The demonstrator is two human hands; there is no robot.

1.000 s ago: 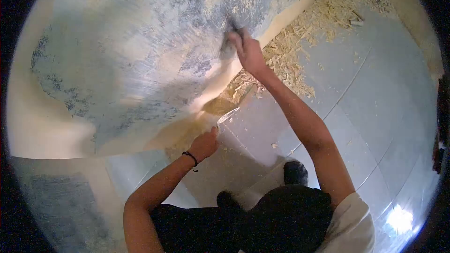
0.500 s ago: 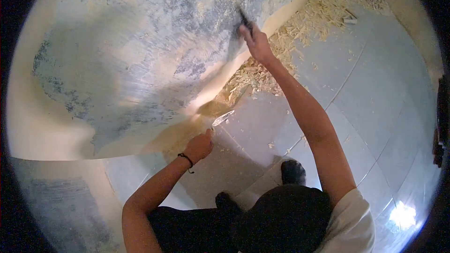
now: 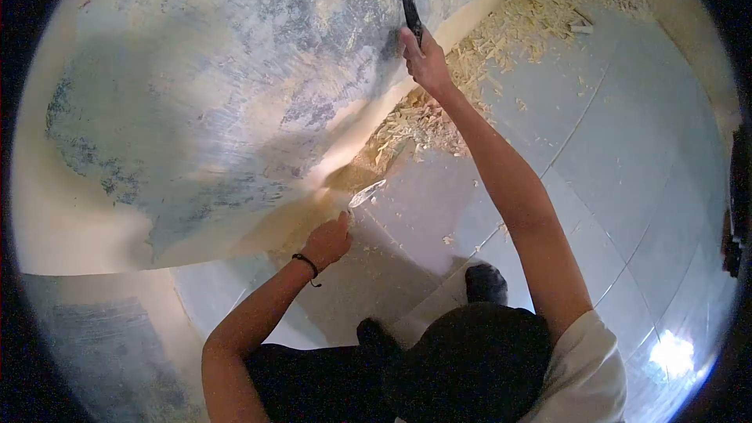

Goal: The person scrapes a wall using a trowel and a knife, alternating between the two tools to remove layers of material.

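Note:
My right hand (image 3: 427, 64) is wrapped round a narrow black scraping tool (image 3: 411, 12), which points up along the patchy wall (image 3: 235, 94). The tool's tip overlaps a rough grey and yellow area of the wall in this view. Lower down, my left hand (image 3: 327, 240), with a dark cord bracelet (image 3: 305, 262) on the wrist, is closed with a finger at a bright, pale oval thing (image 3: 366, 193). What exactly that thing is I cannot tell. Strong light falls on the wall close beside it.
Yellowish shavings (image 3: 509, 39) lie heaped along the foot of the wall, with a few scattered on the grey tiled floor (image 3: 611, 125). A small white piece (image 3: 581, 29) lies by the heap. My dark shoes (image 3: 486, 283) stand on the tiles. Light glares off the floor at lower right.
My right hand and the black tool have shifted slightly up, and the tool stands more upright in view. My left hand stays nearly in place, a little further left.

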